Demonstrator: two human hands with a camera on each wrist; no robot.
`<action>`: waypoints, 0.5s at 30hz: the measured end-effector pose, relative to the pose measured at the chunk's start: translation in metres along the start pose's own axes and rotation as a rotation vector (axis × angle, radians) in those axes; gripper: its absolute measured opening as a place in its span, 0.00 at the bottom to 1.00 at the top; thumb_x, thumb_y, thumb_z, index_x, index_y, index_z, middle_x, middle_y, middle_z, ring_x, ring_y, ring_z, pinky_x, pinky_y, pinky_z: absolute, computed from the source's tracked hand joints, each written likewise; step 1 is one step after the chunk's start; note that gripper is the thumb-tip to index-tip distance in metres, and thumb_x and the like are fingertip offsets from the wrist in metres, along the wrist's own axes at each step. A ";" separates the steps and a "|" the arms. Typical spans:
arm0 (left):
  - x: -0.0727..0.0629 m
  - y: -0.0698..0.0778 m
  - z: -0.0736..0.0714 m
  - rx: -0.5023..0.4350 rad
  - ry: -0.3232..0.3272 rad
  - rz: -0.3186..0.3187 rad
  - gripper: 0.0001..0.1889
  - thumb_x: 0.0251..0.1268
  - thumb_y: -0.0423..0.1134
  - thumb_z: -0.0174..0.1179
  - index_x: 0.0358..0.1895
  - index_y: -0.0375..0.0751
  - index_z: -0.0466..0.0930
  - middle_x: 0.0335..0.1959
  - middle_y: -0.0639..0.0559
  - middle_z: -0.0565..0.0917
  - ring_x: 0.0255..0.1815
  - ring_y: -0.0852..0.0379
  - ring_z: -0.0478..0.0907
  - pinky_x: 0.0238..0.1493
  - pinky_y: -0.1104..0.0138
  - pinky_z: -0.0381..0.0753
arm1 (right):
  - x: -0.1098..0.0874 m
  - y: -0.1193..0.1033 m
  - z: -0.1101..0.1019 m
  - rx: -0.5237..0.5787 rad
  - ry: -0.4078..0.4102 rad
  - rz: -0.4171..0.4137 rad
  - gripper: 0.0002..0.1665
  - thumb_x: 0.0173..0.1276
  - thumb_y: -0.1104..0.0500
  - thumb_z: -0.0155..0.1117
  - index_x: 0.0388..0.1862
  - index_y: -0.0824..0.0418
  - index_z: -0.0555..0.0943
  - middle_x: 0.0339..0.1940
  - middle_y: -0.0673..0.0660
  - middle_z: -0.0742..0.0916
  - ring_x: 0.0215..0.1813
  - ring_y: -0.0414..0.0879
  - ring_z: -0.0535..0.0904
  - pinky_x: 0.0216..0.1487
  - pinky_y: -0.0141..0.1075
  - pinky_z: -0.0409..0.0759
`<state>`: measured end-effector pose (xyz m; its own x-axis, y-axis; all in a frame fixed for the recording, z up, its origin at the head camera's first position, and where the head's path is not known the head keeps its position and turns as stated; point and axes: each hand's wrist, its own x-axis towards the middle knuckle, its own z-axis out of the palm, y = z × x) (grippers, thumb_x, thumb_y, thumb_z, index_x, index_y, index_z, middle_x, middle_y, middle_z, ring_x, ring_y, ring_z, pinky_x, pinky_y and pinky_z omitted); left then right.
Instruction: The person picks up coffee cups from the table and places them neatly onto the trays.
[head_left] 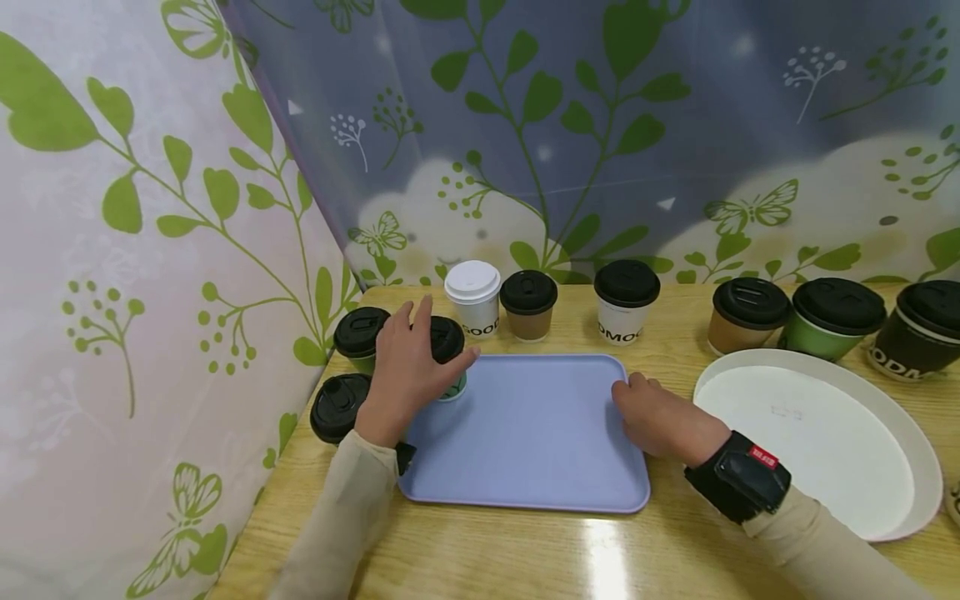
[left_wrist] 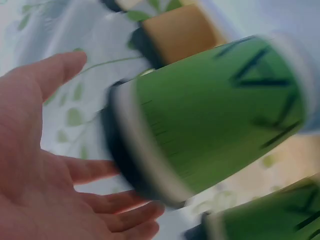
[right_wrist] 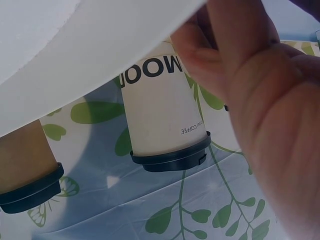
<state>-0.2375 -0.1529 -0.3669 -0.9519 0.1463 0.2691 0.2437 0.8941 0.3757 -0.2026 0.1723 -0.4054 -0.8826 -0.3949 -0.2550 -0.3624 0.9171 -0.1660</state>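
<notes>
My left hand is spread beside a green paper cup with a black lid. In the left wrist view the thumb stands apart from the cup, and the fingertips are right at the lid's rim. The cup is at the upper left corner of a lavender tray, its body partly hidden by the hand in the head view. With curled fingers my right hand grips the tray's right edge; its fingertips are partly hidden in the right wrist view.
Two black-lidded cups stand left of the tray. Behind it are a white-lidded cup, a small brown cup and a white cup with a black lid. A round white tray lies right, with several lidded cups behind it.
</notes>
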 end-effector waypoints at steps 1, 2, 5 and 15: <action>-0.002 0.002 -0.006 -0.009 0.005 0.006 0.53 0.63 0.66 0.66 0.82 0.36 0.56 0.77 0.27 0.60 0.77 0.28 0.59 0.73 0.37 0.58 | 0.000 0.000 0.000 -0.001 -0.001 0.000 0.14 0.76 0.65 0.60 0.54 0.73 0.76 0.44 0.69 0.80 0.44 0.58 0.80 0.48 0.51 0.84; -0.004 0.004 -0.012 -0.023 0.007 0.012 0.53 0.62 0.66 0.66 0.82 0.37 0.56 0.78 0.28 0.59 0.77 0.29 0.58 0.73 0.37 0.58 | 0.000 0.000 0.000 -0.002 -0.002 0.001 0.14 0.76 0.65 0.60 0.54 0.73 0.76 0.44 0.69 0.80 0.44 0.58 0.80 0.48 0.51 0.84; -0.013 0.009 -0.036 -0.054 -0.016 0.014 0.53 0.64 0.65 0.66 0.82 0.38 0.55 0.79 0.29 0.58 0.78 0.30 0.57 0.72 0.36 0.59 | 0.001 0.000 0.001 -0.004 -0.007 0.005 0.14 0.76 0.65 0.60 0.55 0.73 0.76 0.45 0.69 0.81 0.45 0.58 0.81 0.49 0.51 0.84; -0.040 -0.014 -0.101 -0.026 -0.233 -0.005 0.47 0.68 0.58 0.67 0.78 0.30 0.59 0.77 0.25 0.58 0.77 0.26 0.56 0.70 0.35 0.62 | 0.000 0.001 0.001 -0.023 -0.007 -0.002 0.14 0.76 0.65 0.60 0.54 0.73 0.77 0.43 0.69 0.81 0.44 0.57 0.81 0.48 0.51 0.85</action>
<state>-0.1845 -0.2141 -0.2933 -0.9695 0.2385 0.0568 0.2409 0.8843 0.3999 -0.2031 0.1729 -0.4064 -0.8797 -0.3971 -0.2616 -0.3710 0.9173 -0.1449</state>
